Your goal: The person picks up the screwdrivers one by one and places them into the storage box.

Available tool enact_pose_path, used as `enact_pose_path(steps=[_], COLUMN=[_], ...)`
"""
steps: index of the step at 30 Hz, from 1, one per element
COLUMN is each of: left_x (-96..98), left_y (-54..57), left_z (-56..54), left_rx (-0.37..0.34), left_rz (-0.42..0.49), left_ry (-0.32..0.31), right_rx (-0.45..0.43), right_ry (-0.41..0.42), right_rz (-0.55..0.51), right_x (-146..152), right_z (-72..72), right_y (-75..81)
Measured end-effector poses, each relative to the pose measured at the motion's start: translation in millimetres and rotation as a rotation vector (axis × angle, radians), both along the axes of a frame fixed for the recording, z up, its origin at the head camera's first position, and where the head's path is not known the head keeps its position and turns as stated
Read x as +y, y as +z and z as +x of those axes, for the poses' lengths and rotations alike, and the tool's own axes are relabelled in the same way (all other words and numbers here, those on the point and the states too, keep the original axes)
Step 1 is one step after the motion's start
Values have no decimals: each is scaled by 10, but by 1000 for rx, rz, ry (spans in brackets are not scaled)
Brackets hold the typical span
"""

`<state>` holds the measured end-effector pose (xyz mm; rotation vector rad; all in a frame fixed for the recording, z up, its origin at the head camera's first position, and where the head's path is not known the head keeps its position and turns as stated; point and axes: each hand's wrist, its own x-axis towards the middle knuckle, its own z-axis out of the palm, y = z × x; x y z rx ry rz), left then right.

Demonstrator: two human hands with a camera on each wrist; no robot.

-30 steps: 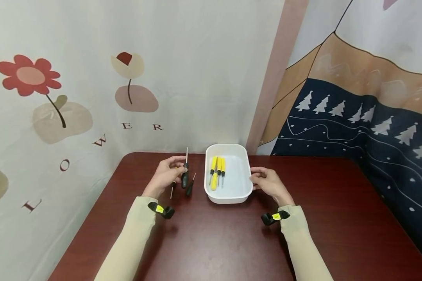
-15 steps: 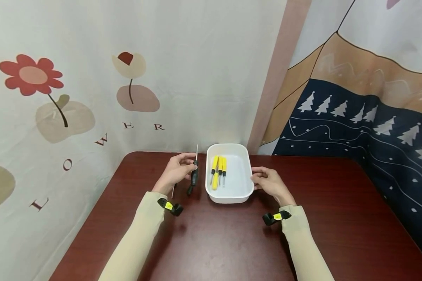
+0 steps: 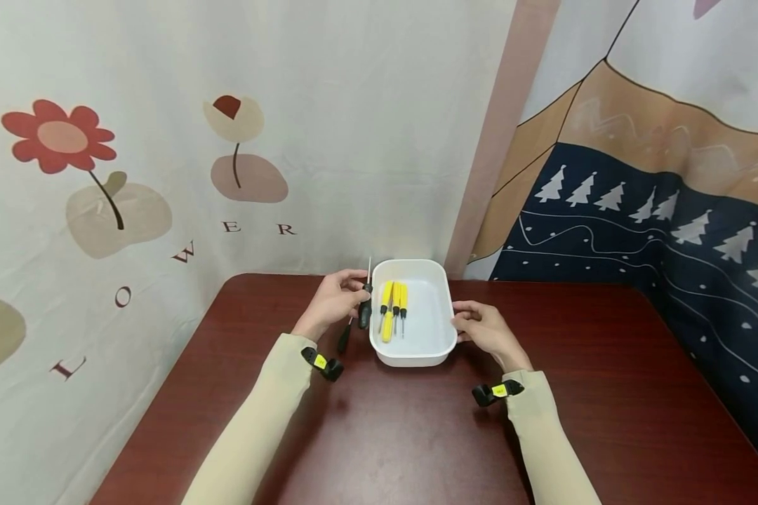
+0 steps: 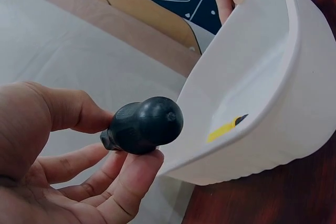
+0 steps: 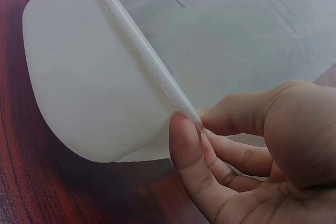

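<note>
My left hand (image 3: 335, 303) pinches a black-handled screwdriver (image 3: 365, 308) close to the left rim of a white plastic tub (image 3: 432, 308). The shaft points away toward the back wall; in the left wrist view the rounded butt of its black handle (image 4: 157, 124) faces the camera. Inside the tub lie several yellow-handled screwdrivers (image 3: 387, 326), grouped on the left side. The right hand (image 3: 485, 328) grips the tub's right rim between thumb and fingers, which the right wrist view shows on the white rim (image 5: 152, 61).
Another small black-handled screwdriver (image 3: 344, 340) lies on the dark red wooden table (image 3: 404, 435), below the left hand and left of the tub. A printed curtain (image 3: 354, 140) hangs behind the table's back edge. Each wrist wears a black strap.
The left hand has moved right with the black-handled screwdriver, from over the table to the tub's left rim. The right hand keeps its hold on the tub, and the tub stays in place.
</note>
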<state>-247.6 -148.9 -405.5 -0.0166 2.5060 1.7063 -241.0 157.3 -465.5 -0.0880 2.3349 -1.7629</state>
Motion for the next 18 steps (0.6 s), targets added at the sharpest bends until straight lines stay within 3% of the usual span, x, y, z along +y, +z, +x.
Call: enact_pose_path(steps=[12, 18], left_x=[214, 313], left_y=[47, 34], left_z=[-75, -113], left_rx=[-66, -65], left_rz=[-74, -133], left_ry=[-28, -39], right_rx=[1, 6], right_ry=[6, 5], right_rz=[10, 6], right_x=[-12, -7], right_z=[10, 8], right_y=[22, 3])
